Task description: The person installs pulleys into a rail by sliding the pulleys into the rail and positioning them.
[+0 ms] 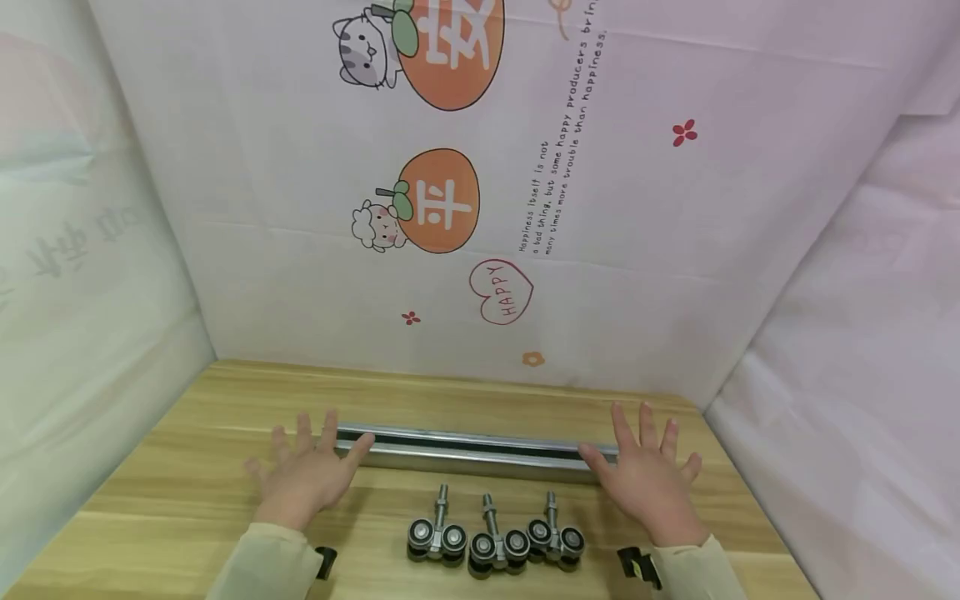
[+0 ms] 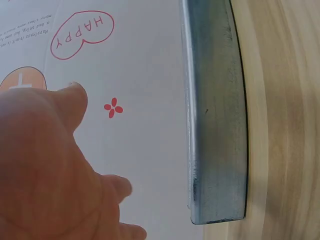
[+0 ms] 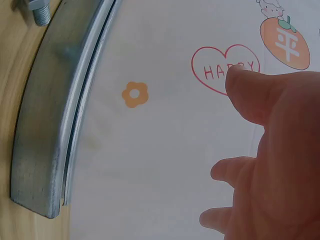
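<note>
A long metal channel rail (image 1: 465,450) with a dark slot along its top lies across the wooden table. My left hand (image 1: 303,479) is spread over the rail's left end, holding nothing; the wrist view shows a gap between hand and rail (image 2: 217,120). Over the right end hovers my right hand (image 1: 647,483), fingers spread, also holding nothing, apart from the rail (image 3: 55,110) in its wrist view. Between the hands, nearer me, stand three roller hangers with threaded bolts pointing away: a left one (image 1: 437,533), a middle one (image 1: 497,546) and a right one (image 1: 555,537).
Pale wood grain covers the table (image 1: 172,467). A printed white cloth (image 1: 600,317) rises behind its far edge, and further white cloth walls stand at the left (image 1: 90,292) and right (image 1: 862,375). Black straps show at both wrists.
</note>
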`<state>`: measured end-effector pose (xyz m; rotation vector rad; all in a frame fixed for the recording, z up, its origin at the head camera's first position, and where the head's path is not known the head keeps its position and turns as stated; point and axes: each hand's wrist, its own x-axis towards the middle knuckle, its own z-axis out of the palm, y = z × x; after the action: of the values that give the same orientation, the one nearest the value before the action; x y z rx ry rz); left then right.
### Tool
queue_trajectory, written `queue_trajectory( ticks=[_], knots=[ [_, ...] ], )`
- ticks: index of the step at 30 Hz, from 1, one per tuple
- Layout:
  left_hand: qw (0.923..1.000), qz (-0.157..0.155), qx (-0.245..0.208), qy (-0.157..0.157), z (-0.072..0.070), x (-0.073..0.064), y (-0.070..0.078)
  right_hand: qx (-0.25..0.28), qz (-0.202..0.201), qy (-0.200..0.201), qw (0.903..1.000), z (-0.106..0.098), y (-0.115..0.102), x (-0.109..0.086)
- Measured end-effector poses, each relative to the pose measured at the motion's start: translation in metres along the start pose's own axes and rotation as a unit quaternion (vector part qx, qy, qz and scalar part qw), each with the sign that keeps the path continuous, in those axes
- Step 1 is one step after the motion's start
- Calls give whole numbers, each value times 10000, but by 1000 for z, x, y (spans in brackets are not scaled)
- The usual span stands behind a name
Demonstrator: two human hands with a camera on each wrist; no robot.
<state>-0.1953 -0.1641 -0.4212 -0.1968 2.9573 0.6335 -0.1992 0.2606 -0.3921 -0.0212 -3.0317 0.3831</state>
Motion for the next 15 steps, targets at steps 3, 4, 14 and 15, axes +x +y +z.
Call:
queue_trajectory(
  ticks=[3,4,14,15],
  knots=[
    [9997,201,-164,-27,0,4,0,8,-80,71,9999,1,0,0],
    [9993,300,-213,-34,1,6,-1,20,-117,105,9999,2,1,0],
    [9840,1265,-1096,606,-3,29,-9,1255,-586,97,9903,-2,-6,8],
    [9825,1253,-1235,606,-4,31,-10,1426,-560,27,9882,-4,-7,8]
  ],
)
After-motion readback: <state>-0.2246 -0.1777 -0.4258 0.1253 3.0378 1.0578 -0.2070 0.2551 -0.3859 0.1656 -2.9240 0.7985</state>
